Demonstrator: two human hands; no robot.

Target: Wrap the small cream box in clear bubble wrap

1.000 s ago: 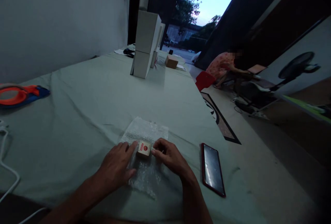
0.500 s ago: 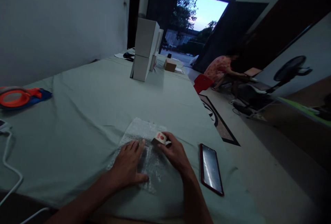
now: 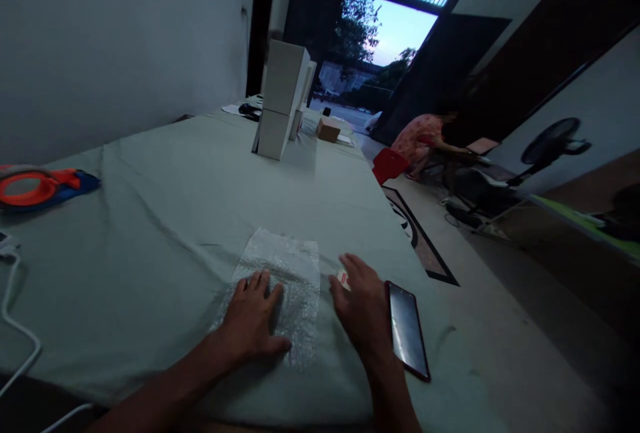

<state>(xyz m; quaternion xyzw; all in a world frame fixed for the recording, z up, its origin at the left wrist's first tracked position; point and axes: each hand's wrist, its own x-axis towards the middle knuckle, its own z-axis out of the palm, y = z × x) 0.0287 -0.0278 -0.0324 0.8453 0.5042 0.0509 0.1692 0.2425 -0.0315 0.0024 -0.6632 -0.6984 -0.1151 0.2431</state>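
My left hand [image 3: 253, 323] lies with spread fingers on a sheet of clear bubble wrap [image 3: 295, 263] on the cloth-covered table, holding nothing. To the right of the wrap is my right hand [image 3: 363, 296], its thumb and fingers apart and slightly blurred. A small pale box with red marks [image 3: 343, 278] shows in the gap between them, mostly hidden by the hand. Right beside that hand, a phone with a dark red edge [image 3: 409, 330] lies flat.
Orange tape [image 3: 23, 188] sits at the left over a blue item, near a white cable [image 3: 33, 343]. White boxes [image 3: 280, 96] stand farther back, with a brown box [image 3: 328, 129] behind. A person [image 3: 417, 140] sits beyond the table's right side, near a fan [image 3: 553, 142].
My right hand has moved right, off the bubble wrap, with the small box, and its fingers have spread. The wrap now lies flatter. My left hand has hardly moved.
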